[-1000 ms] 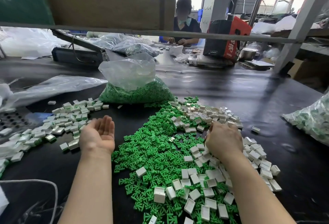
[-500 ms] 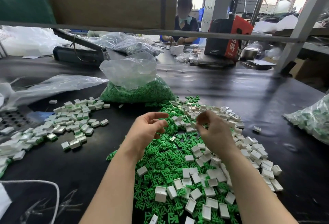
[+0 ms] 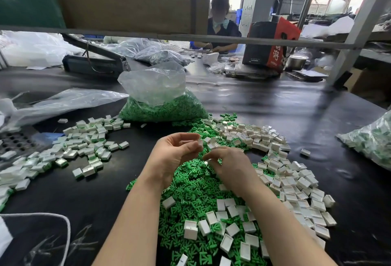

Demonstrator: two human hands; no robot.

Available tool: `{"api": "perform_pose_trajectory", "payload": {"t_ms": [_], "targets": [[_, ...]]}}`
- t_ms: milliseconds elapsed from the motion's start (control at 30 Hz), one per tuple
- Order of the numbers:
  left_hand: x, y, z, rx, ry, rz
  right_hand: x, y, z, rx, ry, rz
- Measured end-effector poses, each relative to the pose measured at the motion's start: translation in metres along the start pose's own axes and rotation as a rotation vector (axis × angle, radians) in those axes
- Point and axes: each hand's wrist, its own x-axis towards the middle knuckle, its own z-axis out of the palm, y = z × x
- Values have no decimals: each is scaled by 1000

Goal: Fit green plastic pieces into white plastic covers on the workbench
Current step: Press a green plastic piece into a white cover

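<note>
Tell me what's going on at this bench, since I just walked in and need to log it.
A person is assembling small parts by hand over a loose heap of green plastic pieces on the black workbench. The left hand pinches a small white plastic cover at its fingertips; the right hand reaches down into the heap, its grip unclear. Empty white covers lie to the right, and a pile of fitted covers sits to the left.

bare black bench ahead, green-piece bag blocking centre, piles flanking
</note>
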Motion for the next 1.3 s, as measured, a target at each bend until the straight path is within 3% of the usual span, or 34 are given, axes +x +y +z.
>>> {"api": "perform_pose_trajectory", "payload": {"t_ms": [100,300,433,600,700,1067,1300], "targets": [[-1,3,1,-112,-33,-6,1,-5,5,-149,-57,-38],[-2,5,-1,-192,-62,-22,2,-3,5,-154,-34,-2],[-2,5,-2,-167,-27,-14,2,-4,-3,147,26,75],[-3,6,-3,-172,10,2,2,-14,-14,764,85,145],[-3,6,-1,-141,17,10,0,-17,-18,962,119,159],[-5,3,9,129,9,45,1,-20,-20,1130,201,238],[-5,2,12,170,30,58,2,-19,-19,1188,225,235]]}}
